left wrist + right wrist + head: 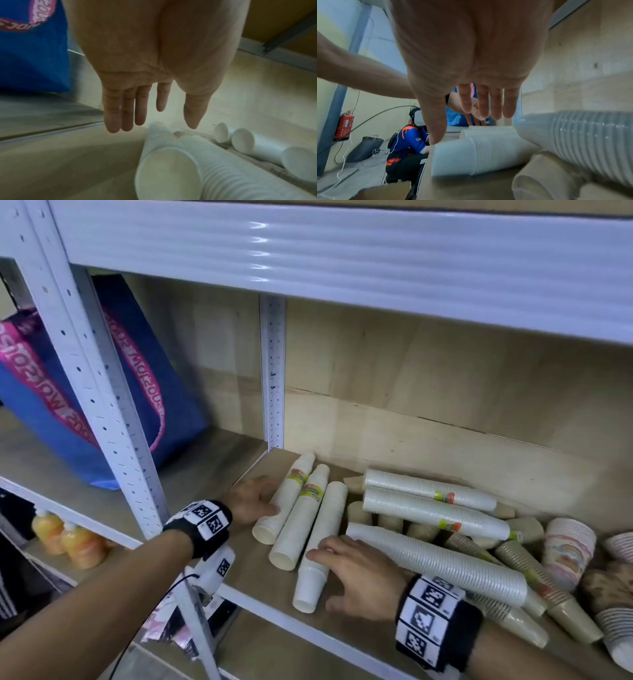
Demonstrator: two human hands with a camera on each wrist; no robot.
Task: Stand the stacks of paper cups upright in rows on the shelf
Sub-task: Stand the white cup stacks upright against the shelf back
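Observation:
Three white paper-cup stacks lie side by side on the wooden shelf (253, 573): a left stack (286, 498), a middle stack (301, 518) and a right stack (320, 546). My left hand (255, 499) is flat with straight fingers (127, 108) beside the left stack (168, 171). My right hand (356, 573) lies over the right stack (476, 155) with straight fingers (494, 102). More long white stacks (431, 505) lie across a heap to the right.
Brown and printed cup stacks (568, 546) pile up at the right end. A white upright post (272, 371) stands at the back. A blue bag (137, 385) sits in the bay to the left. Another person (409, 148) crouches on the floor beyond the shelf.

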